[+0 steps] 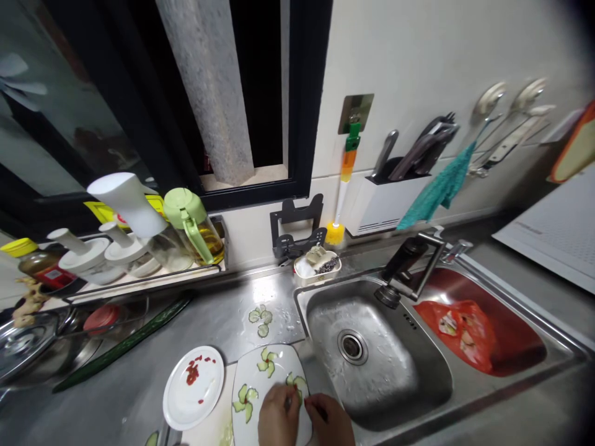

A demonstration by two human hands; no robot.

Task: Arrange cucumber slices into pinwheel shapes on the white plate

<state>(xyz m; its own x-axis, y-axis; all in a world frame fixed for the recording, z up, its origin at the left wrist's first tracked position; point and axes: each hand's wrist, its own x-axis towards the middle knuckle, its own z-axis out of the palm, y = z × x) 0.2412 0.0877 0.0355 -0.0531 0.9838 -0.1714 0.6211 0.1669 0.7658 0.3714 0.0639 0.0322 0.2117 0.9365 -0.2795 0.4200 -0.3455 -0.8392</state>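
A square white plate (248, 365) carries cucumber slices arranged as pinwheel flowers, one flower (245, 401) at its left and another (267, 362) at the top. My left hand (279, 414) is over the plate, fingers closed by a third cucumber flower (297, 381) with a red bit at its middle; what they hold is hidden. Just right of it, at the plate's edge, my right hand (328, 420) is pinched, with a speck of red at its fingertips. Small red pieces (192, 373) lie on a round white plate (174, 402) to the left.
Cucumber slices (261, 317) lie on the wet steel counter. A long cucumber (121, 353) rests at the left, below the seasoning rack (149, 279). Right of the plate is a sink (372, 371) with a black faucet (404, 266); a red bag (465, 334) sits in the second basin.
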